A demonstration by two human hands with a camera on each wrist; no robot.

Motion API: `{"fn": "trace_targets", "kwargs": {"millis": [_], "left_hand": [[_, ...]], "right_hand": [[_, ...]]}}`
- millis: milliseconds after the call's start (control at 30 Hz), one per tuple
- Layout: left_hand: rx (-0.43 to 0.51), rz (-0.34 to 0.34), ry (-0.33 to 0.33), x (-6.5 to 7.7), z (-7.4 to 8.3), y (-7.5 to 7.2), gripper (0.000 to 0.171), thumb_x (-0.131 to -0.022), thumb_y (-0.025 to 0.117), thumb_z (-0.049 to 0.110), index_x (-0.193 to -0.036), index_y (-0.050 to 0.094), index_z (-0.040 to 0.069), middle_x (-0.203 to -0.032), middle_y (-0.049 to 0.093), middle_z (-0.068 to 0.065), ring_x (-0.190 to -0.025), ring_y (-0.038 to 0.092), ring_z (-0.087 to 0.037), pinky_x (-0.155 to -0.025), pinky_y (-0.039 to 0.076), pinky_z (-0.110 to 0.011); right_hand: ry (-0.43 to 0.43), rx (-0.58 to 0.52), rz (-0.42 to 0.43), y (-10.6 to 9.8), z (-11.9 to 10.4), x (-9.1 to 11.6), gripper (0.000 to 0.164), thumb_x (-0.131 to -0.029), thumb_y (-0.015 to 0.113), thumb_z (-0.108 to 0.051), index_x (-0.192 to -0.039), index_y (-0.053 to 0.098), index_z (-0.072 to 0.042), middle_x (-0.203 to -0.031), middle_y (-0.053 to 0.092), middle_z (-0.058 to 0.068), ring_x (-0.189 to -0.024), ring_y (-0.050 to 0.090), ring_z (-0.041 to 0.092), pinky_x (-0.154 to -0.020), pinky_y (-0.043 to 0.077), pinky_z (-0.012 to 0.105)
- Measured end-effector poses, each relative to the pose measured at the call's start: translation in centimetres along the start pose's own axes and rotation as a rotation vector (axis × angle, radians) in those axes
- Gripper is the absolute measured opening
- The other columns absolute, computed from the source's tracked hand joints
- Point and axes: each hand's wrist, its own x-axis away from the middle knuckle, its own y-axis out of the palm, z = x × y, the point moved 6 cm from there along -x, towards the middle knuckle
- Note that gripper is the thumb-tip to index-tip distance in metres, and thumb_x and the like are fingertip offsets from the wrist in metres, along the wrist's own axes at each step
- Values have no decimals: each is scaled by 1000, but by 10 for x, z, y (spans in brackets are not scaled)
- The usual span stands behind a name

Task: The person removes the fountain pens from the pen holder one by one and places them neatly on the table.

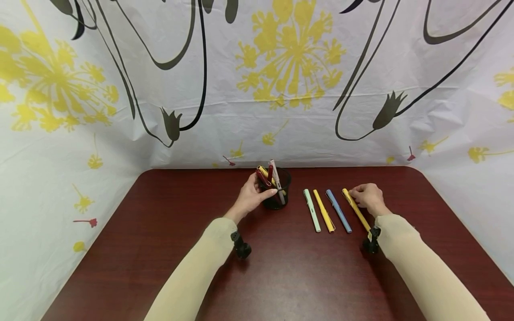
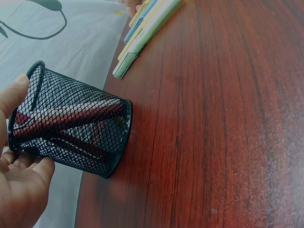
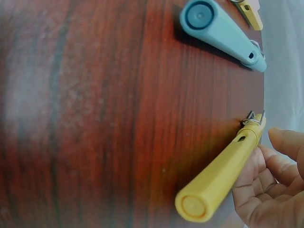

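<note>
My left hand point(image 1: 250, 196) grips a black mesh pen cup point(image 1: 275, 206), thumb on one side near the rim and fingers on the other. Several pens stand in the cup, among them a white pen point(image 1: 275, 174) and dark red ones. In the left wrist view the mesh cup point(image 2: 76, 118) shows pens through its wall. My right hand point(image 1: 368, 198) is beside the upper end of a yellow pen point(image 1: 356, 209) lying on the table. In the right wrist view its fingers are loosely bent next to that yellow pen point(image 3: 218, 175), with the thumb apart from it.
Left of that pen lie a blue pen point(image 1: 339, 211), another yellow pen point(image 1: 323, 211) and a pale green pen point(image 1: 312, 210), roughly in a row. The dark red-brown wooden table point(image 1: 297, 276) ends at a white patterned sheet point(image 1: 225, 111) behind.
</note>
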Motion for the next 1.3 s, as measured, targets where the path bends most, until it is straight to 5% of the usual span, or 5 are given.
{"fn": "trace_targets", "kwargs": {"millis": [333,533,633,933,1300], "left_hand": [[3,-2,4,0,0,0,76,-83,72,14,-145,29,6,-144,41,-16,-133,41,-27,-106,37,-41],[6,-5,8,0,1,0,75,-83,72,13,-144,30,6,-143,42,-16,-132,41,-27,-106,37,-41],[9,-5,17,0,1,0,74,-83,72,12,-143,31,5,-143,43,-17,-132,42,-27,-106,38,-40],[14,0,1,0,-1,0,77,-83,72,14,-145,28,5,-144,41,-17,-133,40,-26,-107,36,-41],[42,-33,-4,-1,-1,-1,77,-85,71,13,-146,25,5,-145,39,-18,-134,39,-28,-108,35,-43]], "right_hand": [[-120,-95,102,-9,-39,6,38,-97,52,-20,-122,56,9,-116,59,31,-97,64,37,-76,57,38],[-208,-210,49,3,-82,11,40,-98,52,-20,-126,54,8,-117,58,31,-73,60,-2,-77,56,29],[-249,-296,8,13,-103,13,40,-98,52,-19,-127,53,8,-118,56,30,-73,56,-7,-73,54,19],[-299,-405,-65,46,-153,14,34,-96,55,-14,-124,56,5,-119,56,25,-88,61,15,-84,54,31],[-337,-343,-123,79,-186,14,32,-95,56,-9,-124,57,4,-117,59,24,-107,59,36,-87,53,36]]}}
